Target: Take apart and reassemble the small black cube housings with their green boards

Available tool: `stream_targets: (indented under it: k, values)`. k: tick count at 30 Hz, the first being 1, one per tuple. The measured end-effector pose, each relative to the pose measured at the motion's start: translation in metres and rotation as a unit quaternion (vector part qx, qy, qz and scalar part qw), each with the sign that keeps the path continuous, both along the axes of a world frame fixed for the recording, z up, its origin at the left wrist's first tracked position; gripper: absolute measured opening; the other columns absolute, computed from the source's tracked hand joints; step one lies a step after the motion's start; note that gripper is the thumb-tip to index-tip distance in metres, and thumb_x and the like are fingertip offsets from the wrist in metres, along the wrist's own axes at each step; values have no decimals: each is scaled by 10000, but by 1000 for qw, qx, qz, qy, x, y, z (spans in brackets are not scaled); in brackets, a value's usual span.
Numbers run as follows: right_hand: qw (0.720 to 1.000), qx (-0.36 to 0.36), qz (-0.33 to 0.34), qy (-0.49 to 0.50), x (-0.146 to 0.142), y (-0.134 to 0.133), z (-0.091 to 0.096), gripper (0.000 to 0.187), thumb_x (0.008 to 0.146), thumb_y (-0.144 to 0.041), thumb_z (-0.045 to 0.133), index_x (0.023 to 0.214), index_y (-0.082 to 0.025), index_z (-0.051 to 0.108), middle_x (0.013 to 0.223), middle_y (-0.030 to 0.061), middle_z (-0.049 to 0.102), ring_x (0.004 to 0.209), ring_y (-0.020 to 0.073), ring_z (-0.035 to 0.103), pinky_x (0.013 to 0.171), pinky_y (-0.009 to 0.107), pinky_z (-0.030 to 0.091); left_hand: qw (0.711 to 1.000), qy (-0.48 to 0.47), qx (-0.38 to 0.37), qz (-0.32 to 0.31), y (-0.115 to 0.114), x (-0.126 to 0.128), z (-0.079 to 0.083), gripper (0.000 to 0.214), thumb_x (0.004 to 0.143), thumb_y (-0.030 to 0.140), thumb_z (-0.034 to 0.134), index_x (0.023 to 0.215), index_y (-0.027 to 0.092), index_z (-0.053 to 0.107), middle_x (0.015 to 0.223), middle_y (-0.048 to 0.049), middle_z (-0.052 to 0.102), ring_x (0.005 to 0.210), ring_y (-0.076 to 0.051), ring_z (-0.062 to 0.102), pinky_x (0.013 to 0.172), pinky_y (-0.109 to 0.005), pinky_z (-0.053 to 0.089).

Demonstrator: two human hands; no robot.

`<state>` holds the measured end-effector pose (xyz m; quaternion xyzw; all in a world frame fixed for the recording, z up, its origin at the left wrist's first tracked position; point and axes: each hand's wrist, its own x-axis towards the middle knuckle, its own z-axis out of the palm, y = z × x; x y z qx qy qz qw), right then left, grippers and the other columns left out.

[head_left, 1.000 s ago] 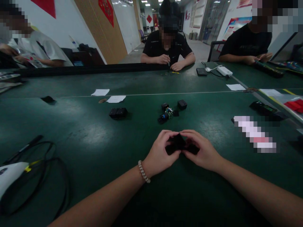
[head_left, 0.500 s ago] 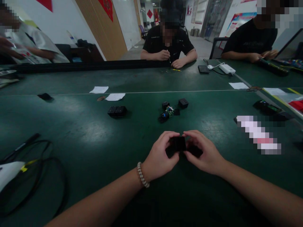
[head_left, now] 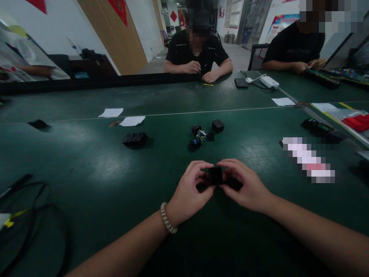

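A small black box-shaped part is pinched between my two hands, over the near part of the green table. My left hand, with a beaded bracelet at the wrist, closes thumb and fingers on its left side. On the right side my right hand grips it the same way. The part's dark face shows no detail. Just beyond my hands lie a small circuit board with wires and a blue component, a black cube and a smaller black block.
Two black cubes side by side sit left of centre on the green table. Paper slips lie behind them. Black cables coil at near left. A blurred-out pinkish object lies at right. Co-workers sit across the table.
The view has swung slightly to the right, so the scene sits further left. Both hands still hold the black part, which has turned a little to show its face more squarely.
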<state>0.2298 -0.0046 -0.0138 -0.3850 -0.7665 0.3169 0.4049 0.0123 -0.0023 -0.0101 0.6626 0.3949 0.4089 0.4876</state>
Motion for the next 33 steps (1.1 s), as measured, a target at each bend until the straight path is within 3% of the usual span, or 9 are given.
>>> stream_targets:
  k: [13, 27, 33]
  values:
    - [1000, 12, 7, -21, 1, 0, -2, 548, 821, -87, 690, 1318, -283, 569, 1271, 113, 624, 1047, 265, 707, 817, 416, 663, 1000, 8, -1, -16, -1, 0, 1, 506, 782, 11, 693, 1221, 239, 585, 1291, -92, 550, 1015, -199, 702, 851, -347, 657]
    - [1000, 3, 18, -10, 1, -1, 3, 588, 793, -33, 645, 1325, -269, 561, 1317, 123, 589, 1040, 253, 693, 812, 395, 645, 1000, 14, 3, -12, -1, 0, 2, 503, 783, -7, 691, 1207, 246, 596, 1294, -82, 526, 1005, -191, 699, 842, -329, 647]
    - [1000, -25, -3, 12, -1, -1, 4, 533, 837, -122, 692, 1333, -252, 545, 1150, 97, 670, 922, 226, 717, 797, 390, 655, 999, -4, -36, -6, 0, 0, 3, 549, 809, 42, 708, 1293, 244, 546, 1308, -101, 578, 1045, -206, 695, 883, -353, 627]
